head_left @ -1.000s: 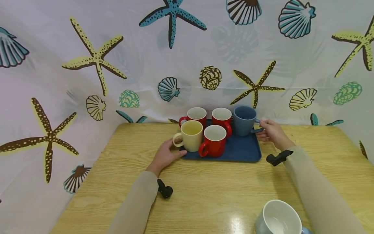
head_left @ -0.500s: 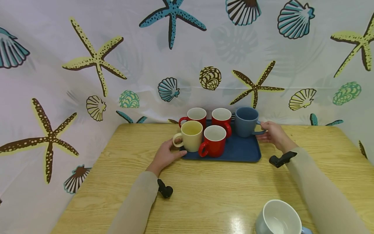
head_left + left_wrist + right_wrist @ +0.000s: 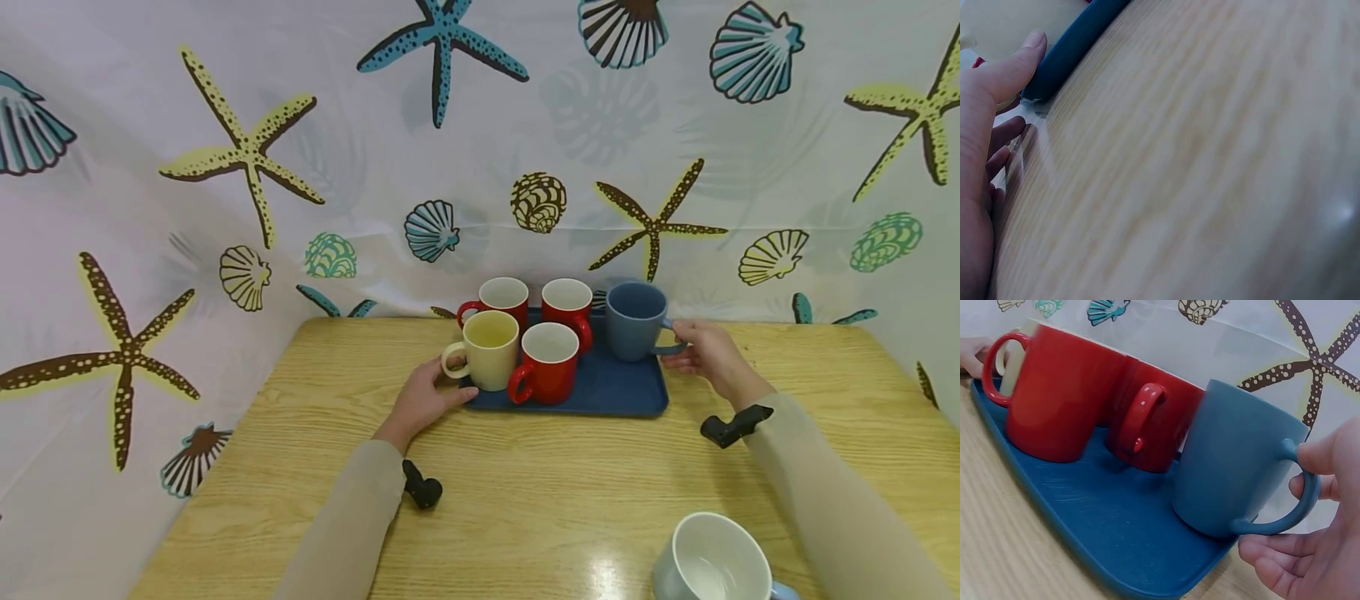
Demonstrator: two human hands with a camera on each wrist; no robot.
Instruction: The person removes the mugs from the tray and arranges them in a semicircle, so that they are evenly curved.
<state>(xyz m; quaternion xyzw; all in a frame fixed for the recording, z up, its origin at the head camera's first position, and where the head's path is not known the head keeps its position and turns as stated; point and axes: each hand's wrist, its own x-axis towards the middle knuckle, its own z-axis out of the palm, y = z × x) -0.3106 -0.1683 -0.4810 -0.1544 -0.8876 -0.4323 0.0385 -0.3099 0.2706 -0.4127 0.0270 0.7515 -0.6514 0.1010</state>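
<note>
My right hand [image 3: 708, 358] pinches the handle of a blue mug [image 3: 633, 329] between thumb and forefinger. Its other fingers extend below the handle in the right wrist view. This mug [image 3: 1235, 462] is upright over the right end of a dark blue tray [image 3: 611, 387]; whether its base touches the tray I cannot tell. At the tray's front left corner my left hand [image 3: 422, 400] rests with its thumb along the rim and its fingers beside the left edge. A pale yellow mug [image 3: 493, 360] stands right there, its handle over that hand. The left fingertips are partly hidden.
Red mugs with white insides share the tray: one in front [image 3: 551, 375], one at back left [image 3: 504, 293] and one at back right [image 3: 567, 300]. A white mug with a blue handle [image 3: 712, 558] stands near the table's front. A patterned cloth [image 3: 480, 167] hangs behind.
The blue mug has shifted slightly toward me and to the right, with my right hand on its handle. My left hand and the other mugs keep their places.
</note>
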